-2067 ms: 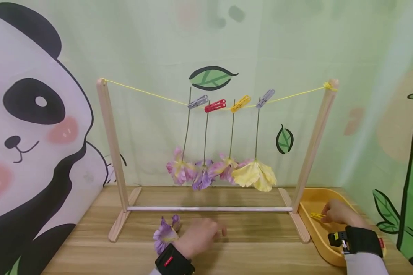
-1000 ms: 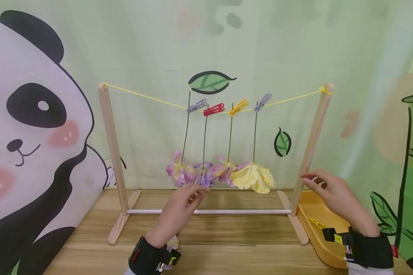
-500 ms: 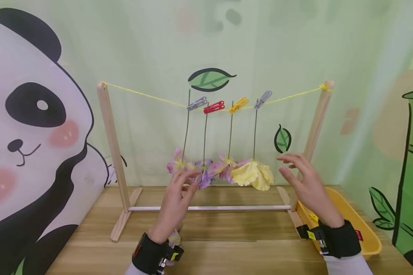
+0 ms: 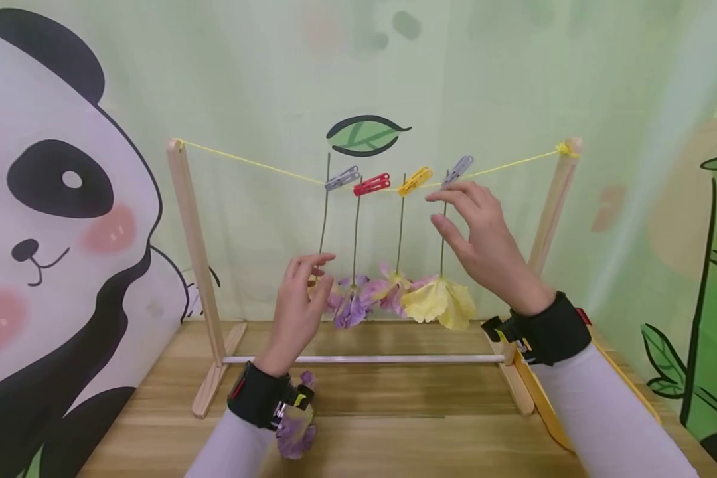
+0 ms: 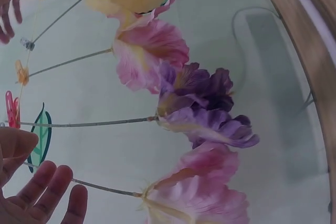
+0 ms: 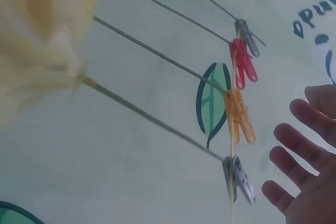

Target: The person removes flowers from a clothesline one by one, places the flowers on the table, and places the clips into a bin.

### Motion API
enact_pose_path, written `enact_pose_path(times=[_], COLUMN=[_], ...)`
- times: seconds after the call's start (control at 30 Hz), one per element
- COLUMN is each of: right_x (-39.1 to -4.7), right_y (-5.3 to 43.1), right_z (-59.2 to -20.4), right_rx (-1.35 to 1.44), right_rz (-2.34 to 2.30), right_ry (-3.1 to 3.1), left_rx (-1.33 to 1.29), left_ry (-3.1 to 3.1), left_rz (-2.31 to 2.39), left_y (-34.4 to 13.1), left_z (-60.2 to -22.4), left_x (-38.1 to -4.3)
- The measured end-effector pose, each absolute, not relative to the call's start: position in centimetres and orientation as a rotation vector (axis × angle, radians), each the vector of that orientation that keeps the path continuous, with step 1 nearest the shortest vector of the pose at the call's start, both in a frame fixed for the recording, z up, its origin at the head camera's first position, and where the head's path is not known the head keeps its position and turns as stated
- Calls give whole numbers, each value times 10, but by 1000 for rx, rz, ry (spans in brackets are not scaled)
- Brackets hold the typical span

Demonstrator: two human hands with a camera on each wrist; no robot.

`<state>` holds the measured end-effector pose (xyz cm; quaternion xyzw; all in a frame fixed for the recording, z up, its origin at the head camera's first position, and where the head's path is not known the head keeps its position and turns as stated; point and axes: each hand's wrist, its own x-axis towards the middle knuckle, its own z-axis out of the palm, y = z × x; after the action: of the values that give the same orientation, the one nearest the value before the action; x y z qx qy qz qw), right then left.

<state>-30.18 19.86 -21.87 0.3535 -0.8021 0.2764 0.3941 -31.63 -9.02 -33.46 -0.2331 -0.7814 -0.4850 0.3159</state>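
Observation:
Several artificial flowers hang heads-down from a sagging yellow string, each stem clipped by a clothespin. From left these are a grey clothespin [image 4: 342, 178], a red clothespin [image 4: 372, 184], a yellow clothespin [image 4: 415, 180] and another grey clothespin [image 4: 457, 171]. My right hand [image 4: 484, 242] is raised just below that last one, fingers spread with nothing in them, in front of the yellow flower's stem [image 4: 442, 249]. My left hand [image 4: 295, 309] is empty too, its fingers loosely bent, overlapping the leftmost pink flower [image 5: 197, 192]. Beside it hang a purple flower [image 4: 351, 309] and a yellow flower [image 4: 439, 302].
A loose purple flower [image 4: 295, 431] lies on the table, partly behind my left wrist. Wooden posts [image 4: 196, 259] and a white crossbar [image 4: 370, 359] frame the hanging flowers. An orange-yellow tray [image 4: 551, 415] stands at right, mostly covered by my right arm.
My right hand has left the clothespin in the tray and risen leftward to the right grey clothespin. My left hand has risen from the table beside the loose flower to the leftmost hanging flower.

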Motion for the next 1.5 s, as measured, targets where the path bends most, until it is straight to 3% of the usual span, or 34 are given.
enact_pose_path(times=[0.63,1.17,1.5], right_x=[-343,-356,-359], right_y=[119,94,89], right_z=[-160,-150,-145], right_rx=[920,894,865], right_rz=[77,76,472], right_ry=[-2255,-2422,-2326], left_rx=[-562,-418,-407], left_ry=[-1904,-1990,-1929], left_rz=[-1274,-1235,-1149], left_y=[-75,-81,-83], left_z=[-310,-306,-303], left_x=[-355,-357,-355])
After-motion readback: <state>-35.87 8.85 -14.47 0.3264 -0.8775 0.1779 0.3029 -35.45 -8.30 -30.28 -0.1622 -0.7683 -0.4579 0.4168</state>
